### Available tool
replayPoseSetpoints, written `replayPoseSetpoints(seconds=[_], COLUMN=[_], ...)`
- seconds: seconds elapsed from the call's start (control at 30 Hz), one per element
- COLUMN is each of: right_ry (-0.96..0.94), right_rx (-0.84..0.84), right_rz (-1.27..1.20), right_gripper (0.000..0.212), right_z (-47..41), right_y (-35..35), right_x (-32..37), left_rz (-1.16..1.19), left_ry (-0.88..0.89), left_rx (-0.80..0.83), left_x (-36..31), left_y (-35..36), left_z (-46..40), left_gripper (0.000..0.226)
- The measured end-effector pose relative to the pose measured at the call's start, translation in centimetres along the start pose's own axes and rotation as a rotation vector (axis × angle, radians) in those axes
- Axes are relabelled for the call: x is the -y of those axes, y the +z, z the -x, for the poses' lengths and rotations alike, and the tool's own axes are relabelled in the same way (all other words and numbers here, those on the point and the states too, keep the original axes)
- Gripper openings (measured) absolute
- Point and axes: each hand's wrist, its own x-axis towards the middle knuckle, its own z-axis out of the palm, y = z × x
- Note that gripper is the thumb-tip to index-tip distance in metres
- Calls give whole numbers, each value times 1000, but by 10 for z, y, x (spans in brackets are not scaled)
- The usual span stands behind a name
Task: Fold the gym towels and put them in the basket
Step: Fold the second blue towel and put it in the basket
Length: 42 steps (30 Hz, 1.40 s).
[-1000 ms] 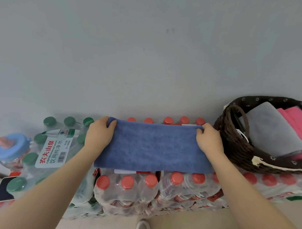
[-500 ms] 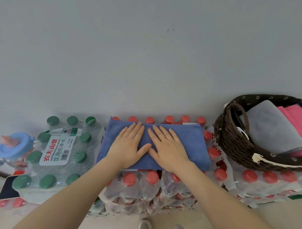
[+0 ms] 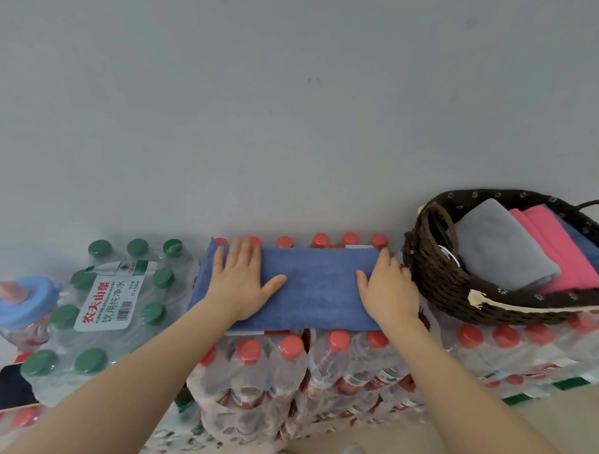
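Bottled-water packs (image 3: 323, 367), blue towel (image 3: 318, 288) flat beneath both hands' fingers (image 3: 237, 255)

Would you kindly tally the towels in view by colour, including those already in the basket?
Blue: 2, blue towel under both hands and blue towel in the basket
Grey: 1, grey towel
Pink: 1, pink towel
Total: 4

The towel (image 3: 318, 288) at centre is a plain mid-blue. At three o'clock the basket (image 3: 439, 276) is dark brown weave, its lining dotted with small pale flowers and edged with a cream cord — inside lie a grey towel (image 3: 501, 247), a pink towel (image 3: 559, 246) and a blue one (image 3: 592, 250). Red caps (image 3: 289, 345) top the clear bottles at six o'clock; green caps (image 3: 152, 313) at nine o'clock — with a white label (image 3: 110, 301) lettered red.
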Motion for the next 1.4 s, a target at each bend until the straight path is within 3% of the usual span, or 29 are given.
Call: replayPoseSetpoints(seconds=[0.17,0.3,0.37,0.47,0.57,0.67,0.73,0.87,0.9,1.0,1.23,1.4], right_ry=[183,167,38,-133,-242,-356,-397,-412,-405,-372,-307,-241], right_rx=[230,395,416,323,313,247,186,172,187,217,189,90], right_rz=[-533,-844,-746,-538,-472,-339,-237,-35,-16,-22,-62,-85], right_gripper=[46,24,5,8,25,32,39,52,55,60,56,28], right_z=[-15,-9,-8,-7,0,9,14,22,24,25,29,33], right_y=[-13,-28,-37,-48,-51,-45,-40,-16,-11,3,7,10], right_x=[-9,-11,-9,8,39,69,86,113,119,131,143,153], left_rz=[88,20,-20,40,237,96,-13,251,336,472,470,462], left_ry=[487,550,529,549,628,572,478,405,410,431,333,136], left_rx=[26,46,47,114,60,-31,-9,140,147,163,125,50], left_x=[-50,-72,-75,-74,-61,-26,1,31,33,39,60,72], left_y=[0,16,20,13,1,-10,-18,-28,-30,-30,-29,-23], left_z=[-3,-10,-13,-16,-17,-16,-16,-11,-9,-10,-19,-14], left_gripper=[93,92,104,118,105,95,91,45,42,42,42,59])
